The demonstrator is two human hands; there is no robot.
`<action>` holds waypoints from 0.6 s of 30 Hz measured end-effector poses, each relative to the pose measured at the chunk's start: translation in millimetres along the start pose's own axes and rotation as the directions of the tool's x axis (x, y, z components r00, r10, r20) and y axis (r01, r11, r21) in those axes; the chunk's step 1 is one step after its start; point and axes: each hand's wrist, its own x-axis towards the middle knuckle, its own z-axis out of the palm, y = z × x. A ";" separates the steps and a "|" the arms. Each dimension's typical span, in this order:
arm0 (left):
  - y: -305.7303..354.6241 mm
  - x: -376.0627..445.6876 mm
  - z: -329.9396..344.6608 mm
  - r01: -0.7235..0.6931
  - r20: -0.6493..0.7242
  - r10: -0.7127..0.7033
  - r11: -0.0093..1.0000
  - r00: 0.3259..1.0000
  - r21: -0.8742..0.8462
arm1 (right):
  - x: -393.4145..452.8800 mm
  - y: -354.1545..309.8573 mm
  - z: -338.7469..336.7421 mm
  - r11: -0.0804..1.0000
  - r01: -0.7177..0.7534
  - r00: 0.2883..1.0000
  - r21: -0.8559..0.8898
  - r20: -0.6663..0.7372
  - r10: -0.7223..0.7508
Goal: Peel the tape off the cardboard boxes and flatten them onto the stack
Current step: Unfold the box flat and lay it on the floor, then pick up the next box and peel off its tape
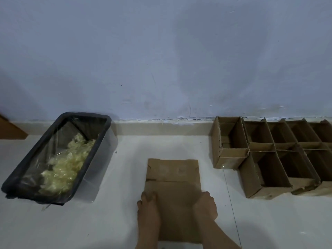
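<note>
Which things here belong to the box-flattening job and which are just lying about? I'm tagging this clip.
Part of the job: flattened cardboard under the left hand and right hand; open boxes; bin holding peeled tape.

Lying about: brown board at far left.

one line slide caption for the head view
Both hands press a flattened box on the floor, between tape bin and open boxes.
</note>
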 end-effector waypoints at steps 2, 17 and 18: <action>-2.1 -4.7 1.0 -0.004 0.002 0.004 1.000 1.000 0.027 | -2.8 5.0 1.6 1.000 0.009 1.000 -0.002 -0.005 -0.009; 126.9 11.5 -136.9 -0.245 -0.070 0.268 0.942 0.961 0.230 | -9.7 -72.8 -154.2 0.945 0.280 0.932 -0.170 -0.190 -0.310; 144.0 11.0 -146.7 -0.290 -0.072 0.315 0.926 0.946 0.240 | -5.3 -74.9 -172.0 0.935 0.308 0.917 -0.179 -0.207 -0.341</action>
